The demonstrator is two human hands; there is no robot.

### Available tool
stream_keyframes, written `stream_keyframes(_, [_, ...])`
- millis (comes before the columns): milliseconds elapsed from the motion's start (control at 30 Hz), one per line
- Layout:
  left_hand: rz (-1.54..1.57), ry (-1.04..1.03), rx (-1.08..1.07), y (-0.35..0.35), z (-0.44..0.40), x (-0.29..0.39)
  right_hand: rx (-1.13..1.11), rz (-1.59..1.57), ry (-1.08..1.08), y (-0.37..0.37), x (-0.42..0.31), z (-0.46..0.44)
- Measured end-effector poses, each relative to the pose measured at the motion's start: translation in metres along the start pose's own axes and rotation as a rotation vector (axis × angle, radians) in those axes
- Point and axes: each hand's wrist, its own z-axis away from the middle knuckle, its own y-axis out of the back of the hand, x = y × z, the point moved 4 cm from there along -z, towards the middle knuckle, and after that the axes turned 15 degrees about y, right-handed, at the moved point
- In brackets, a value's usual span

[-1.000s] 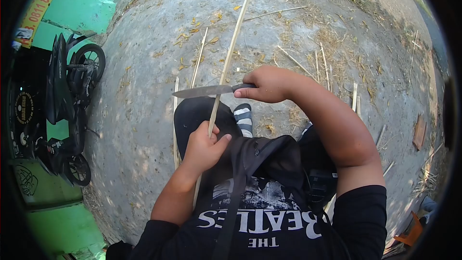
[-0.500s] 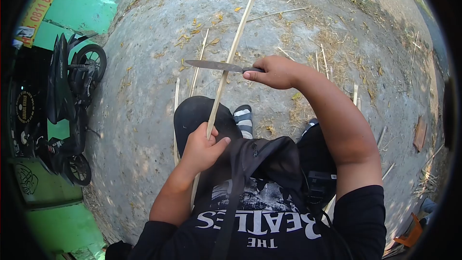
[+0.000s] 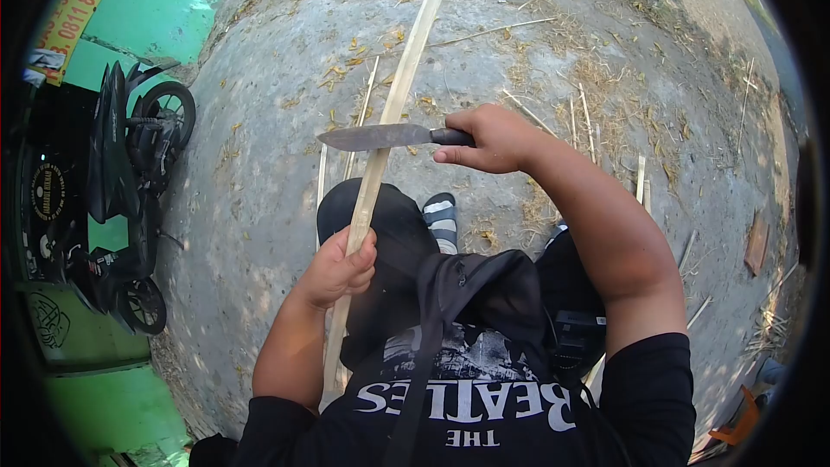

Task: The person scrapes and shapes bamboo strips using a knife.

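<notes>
A long pale strip, likely bamboo or wood (image 3: 402, 91), slants from beside my left hip up past the top of the view. My left hand (image 3: 339, 268) is wrapped round its lower part, close to my left knee. My right hand (image 3: 493, 138) grips the dark handle of a knife (image 3: 376, 137). The blade lies across the strip and touches it above the knee, its tip pointing left. Beyond the blade, a thin strip (image 3: 365, 104) lies on the ground.
Several thin sticks (image 3: 584, 121) and dry leaves are scattered over the concrete ground (image 3: 251, 233). At the left stands a motorcycle (image 3: 130, 190) by a green wall. A brown wooden piece (image 3: 756, 243) lies at the right, and my sandalled foot (image 3: 442, 223) is ahead.
The strip has turned, its broader face now showing. My left hand has shifted left and its grip has rolled. The knife has moved slightly left and down, with more of the blade's flat visible.
</notes>
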Motion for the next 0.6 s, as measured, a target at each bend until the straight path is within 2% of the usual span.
stream_keyframes(133, [0.224,0.085,-0.200,-0.012,-0.003,0.006,0.065,-0.022,0.103,0.002,-0.013,-0.002])
stream_keyframes(300, [0.356,0.130,-0.373,-0.001,-0.037,-0.006,0.011,0.035,0.098,-0.002,-0.023,0.000])
stream_keyframes(367, [0.380,0.142,-0.460,0.003,-0.040,-0.007,0.077,-0.029,0.074,-0.005,-0.010,0.001])
stream_keyframes(467, [0.417,0.127,-0.507,0.006,-0.044,-0.009,0.118,-0.106,-0.062,0.003,0.007,0.000])
stream_keyframes(600, [0.425,0.116,-0.511,0.007,-0.040,-0.008,-0.012,-0.025,0.048,-0.007,-0.013,-0.005])
